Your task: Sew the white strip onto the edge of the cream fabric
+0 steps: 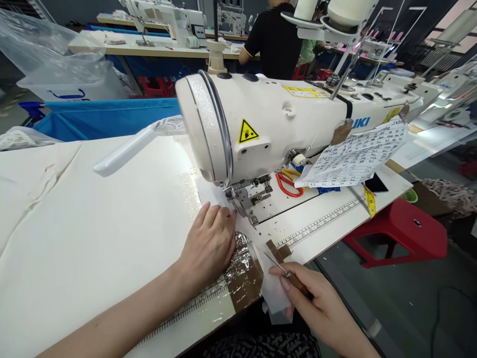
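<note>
A white sewing machine point(261, 124) stands over the white table point(112, 238). My left hand point(212, 238) lies beside its needle area, fingers bent and pressed down on white fabric close to the presser foot point(244, 199). Lower right, my right hand point(313, 298) is closed round an awl with a wooden handle point(298, 284), its metal tip pointing up and left. A strip of thin white fabric point(274, 293) hangs over the table's front edge, also between the fingers of my right hand. Brown tape point(244, 283) covers the table edge between the hands.
Red-handled scissors point(286, 186) lie behind the needle area. A written paper sheet point(354, 154) hangs on the machine's right. A ruler strip point(324, 219) runs along the table. A red stool point(402, 231) stands at right, a blue cloth bin point(112, 119) behind. A person in black point(278, 40) sits beyond.
</note>
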The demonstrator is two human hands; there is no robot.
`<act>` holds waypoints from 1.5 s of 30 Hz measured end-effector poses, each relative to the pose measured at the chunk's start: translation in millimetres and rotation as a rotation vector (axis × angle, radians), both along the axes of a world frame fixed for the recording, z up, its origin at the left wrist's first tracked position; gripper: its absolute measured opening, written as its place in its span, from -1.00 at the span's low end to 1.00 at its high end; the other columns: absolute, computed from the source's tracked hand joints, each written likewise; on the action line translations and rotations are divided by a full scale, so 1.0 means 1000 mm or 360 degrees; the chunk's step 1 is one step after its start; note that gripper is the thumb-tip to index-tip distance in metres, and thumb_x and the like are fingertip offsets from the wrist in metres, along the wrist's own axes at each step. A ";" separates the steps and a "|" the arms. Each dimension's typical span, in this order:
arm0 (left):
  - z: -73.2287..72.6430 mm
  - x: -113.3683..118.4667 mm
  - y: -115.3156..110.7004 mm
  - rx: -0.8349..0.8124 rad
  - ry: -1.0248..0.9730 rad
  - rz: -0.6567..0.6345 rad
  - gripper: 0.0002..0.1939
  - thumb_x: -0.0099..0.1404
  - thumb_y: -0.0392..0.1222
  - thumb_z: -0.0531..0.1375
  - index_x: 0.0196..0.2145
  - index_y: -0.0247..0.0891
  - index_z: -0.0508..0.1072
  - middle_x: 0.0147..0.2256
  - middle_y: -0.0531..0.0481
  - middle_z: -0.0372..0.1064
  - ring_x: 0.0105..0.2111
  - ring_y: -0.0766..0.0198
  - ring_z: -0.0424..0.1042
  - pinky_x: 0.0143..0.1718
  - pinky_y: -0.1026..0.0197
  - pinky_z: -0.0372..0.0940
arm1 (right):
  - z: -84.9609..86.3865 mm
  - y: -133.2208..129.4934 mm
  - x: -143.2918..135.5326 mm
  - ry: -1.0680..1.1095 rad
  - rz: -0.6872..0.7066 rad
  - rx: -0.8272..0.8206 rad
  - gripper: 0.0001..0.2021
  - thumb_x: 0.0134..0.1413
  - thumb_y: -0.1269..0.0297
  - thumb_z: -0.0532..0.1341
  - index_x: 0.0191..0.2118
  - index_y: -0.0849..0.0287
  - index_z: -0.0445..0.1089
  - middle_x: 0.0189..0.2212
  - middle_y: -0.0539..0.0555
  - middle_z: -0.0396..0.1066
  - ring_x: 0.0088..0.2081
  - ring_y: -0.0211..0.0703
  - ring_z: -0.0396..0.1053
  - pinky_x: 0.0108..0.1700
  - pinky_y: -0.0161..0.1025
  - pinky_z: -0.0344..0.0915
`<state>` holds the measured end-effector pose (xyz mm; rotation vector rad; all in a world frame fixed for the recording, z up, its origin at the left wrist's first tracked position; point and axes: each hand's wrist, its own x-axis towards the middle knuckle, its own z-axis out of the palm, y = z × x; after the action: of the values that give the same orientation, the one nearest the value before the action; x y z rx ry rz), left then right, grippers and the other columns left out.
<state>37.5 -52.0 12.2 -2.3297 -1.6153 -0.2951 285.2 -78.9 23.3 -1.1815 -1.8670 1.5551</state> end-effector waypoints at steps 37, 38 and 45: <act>0.000 -0.013 0.008 -0.0030 -0.0096 -0.0072 -0.58 0.38 -0.30 -0.06 0.09 -0.47 0.40 0.03 -0.29 0.38 0.13 -0.07 0.28 0.27 -0.25 0.09 | -0.017 -0.029 -0.029 0.0281 -0.0196 -0.0493 -0.60 0.34 -0.10 0.07 -0.11 0.18 0.37 -0.45 0.01 0.41 -0.57 -0.31 0.39 -0.48 -0.36 0.27; 0.000 -0.011 0.007 -0.0034 -0.0075 -0.0078 -0.57 0.37 -0.30 -0.06 0.08 -0.49 0.40 0.04 -0.29 0.38 0.12 -0.07 0.28 0.27 -0.24 0.10 | -0.017 -0.029 -0.028 0.0273 -0.0183 -0.0486 -0.59 0.34 -0.10 0.07 -0.10 0.18 0.37 -0.44 0.01 0.41 -0.56 -0.31 0.40 -0.48 -0.36 0.26; 0.002 -0.005 0.003 -0.0027 -0.0027 -0.0096 -0.56 0.31 -0.31 -0.01 0.07 -0.50 0.41 0.03 -0.32 0.37 0.11 -0.08 0.28 0.26 -0.21 0.12 | -0.009 -0.024 -0.033 0.0229 -0.0138 -0.0470 -0.62 0.37 -0.06 0.05 -0.09 0.16 0.37 -0.40 0.04 0.44 -0.56 -0.32 0.41 -0.47 -0.35 0.30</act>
<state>32.4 -49.4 13.7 -2.3984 -1.5633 -0.3164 252.0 -103.0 14.6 -1.2178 -1.5121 1.8592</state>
